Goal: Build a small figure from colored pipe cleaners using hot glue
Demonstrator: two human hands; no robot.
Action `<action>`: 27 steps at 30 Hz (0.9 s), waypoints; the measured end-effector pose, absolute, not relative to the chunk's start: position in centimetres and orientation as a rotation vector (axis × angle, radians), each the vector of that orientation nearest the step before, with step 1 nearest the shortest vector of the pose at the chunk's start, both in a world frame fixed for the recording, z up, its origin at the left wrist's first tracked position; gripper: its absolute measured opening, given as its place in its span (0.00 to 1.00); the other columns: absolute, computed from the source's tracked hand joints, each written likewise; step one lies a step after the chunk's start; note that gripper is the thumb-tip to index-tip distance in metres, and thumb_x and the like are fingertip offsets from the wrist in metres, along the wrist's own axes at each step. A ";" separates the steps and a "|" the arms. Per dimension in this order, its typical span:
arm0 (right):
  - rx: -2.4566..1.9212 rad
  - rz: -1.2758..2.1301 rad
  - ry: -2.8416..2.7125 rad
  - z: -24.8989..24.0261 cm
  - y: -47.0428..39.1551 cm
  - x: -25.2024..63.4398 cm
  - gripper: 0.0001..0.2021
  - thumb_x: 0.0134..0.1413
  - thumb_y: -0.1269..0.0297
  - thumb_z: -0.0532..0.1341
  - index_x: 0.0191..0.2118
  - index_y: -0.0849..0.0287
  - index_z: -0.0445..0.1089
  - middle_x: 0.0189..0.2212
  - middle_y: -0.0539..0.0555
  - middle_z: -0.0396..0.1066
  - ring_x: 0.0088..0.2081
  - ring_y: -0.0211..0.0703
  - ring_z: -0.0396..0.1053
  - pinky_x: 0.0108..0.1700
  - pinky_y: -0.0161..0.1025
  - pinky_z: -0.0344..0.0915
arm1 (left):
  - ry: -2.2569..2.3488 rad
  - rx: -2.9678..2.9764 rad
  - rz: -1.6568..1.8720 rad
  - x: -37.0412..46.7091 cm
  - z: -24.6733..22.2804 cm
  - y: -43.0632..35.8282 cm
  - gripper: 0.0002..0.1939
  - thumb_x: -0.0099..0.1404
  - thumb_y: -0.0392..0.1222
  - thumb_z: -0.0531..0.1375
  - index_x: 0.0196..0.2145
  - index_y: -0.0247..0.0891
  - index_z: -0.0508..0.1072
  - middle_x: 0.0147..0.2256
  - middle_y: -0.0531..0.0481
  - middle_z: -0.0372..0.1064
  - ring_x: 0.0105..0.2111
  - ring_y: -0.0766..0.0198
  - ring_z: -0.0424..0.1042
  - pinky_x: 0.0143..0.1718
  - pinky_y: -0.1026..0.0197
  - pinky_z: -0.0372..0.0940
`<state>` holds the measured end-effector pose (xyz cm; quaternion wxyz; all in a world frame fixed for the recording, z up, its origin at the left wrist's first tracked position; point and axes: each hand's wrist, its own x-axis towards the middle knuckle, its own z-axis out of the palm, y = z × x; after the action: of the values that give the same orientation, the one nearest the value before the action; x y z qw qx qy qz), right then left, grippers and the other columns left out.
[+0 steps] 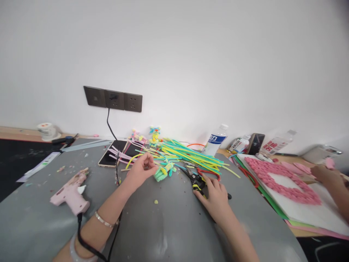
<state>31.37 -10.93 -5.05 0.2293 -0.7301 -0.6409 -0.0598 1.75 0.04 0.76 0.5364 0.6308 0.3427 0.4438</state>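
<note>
My left hand (pixel 142 170) has its thumb and fingers pinched together, just left of a small green and yellow pipe-cleaner figure (pixel 163 171); whatever is between the fingertips is too small to make out. My right hand (pixel 214 196) rests over the black and yellow pliers (pixel 196 183), its fingers on the handles near the red-handled tool (pixel 209 172). Behind both hands lies a pile of yellow, green and teal pipe cleaners (pixel 191 154), with pink ones (pixel 120 155) at its left.
A pink glue gun (pixel 71 193) with a black cord lies at left. Phones (pixel 109 154), two small figures (pixel 155 135) and a bottle (pixel 215 141) stand or lie near the wall. Another person's hand (pixel 327 176) is beside pink braided work (pixel 289 182) at right.
</note>
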 end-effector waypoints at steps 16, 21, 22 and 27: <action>-1.492 0.316 -1.735 -2.5 -7.1 20.4 0.16 0.61 0.64 0.58 0.53 0.60 0.66 0.35 0.54 0.70 0.32 0.44 0.67 0.39 0.42 0.68 | 0.989 1.630 0.377 0.2 0.7 0.2 0.11 0.51 0.45 0.66 0.28 0.34 0.76 0.25 0.47 0.78 0.24 0.62 0.73 0.22 0.65 0.62; -1.472 0.332 -1.684 -2.6 -6.7 19.8 0.14 0.61 0.64 0.57 0.51 0.60 0.67 0.31 0.52 0.70 0.30 0.42 0.66 0.36 0.38 0.66 | 0.995 1.672 0.432 0.1 0.7 0.3 0.13 0.54 0.49 0.64 0.25 0.35 0.76 0.24 0.46 0.79 0.20 0.64 0.70 0.19 0.66 0.59; -1.469 0.333 -1.676 -2.6 -6.8 19.8 0.14 0.61 0.64 0.57 0.51 0.60 0.67 0.31 0.52 0.70 0.29 0.42 0.66 0.35 0.38 0.66 | 1.000 1.681 0.456 0.1 0.7 0.3 0.12 0.54 0.48 0.65 0.24 0.35 0.75 0.22 0.47 0.78 0.18 0.65 0.68 0.18 0.66 0.58; -1.442 0.328 -1.678 -2.7 -6.8 19.7 0.12 0.62 0.63 0.57 0.49 0.58 0.68 0.30 0.52 0.70 0.28 0.41 0.66 0.35 0.37 0.65 | 1.057 1.722 0.680 0.5 0.7 0.5 0.07 0.55 0.45 0.64 0.27 0.38 0.76 0.24 0.50 0.75 0.20 0.65 0.66 0.20 0.65 0.56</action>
<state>19.66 -6.78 -2.66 0.4370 -0.5799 -0.6747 0.1320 0.54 0.50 0.70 0.4835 0.7071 0.4340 0.2793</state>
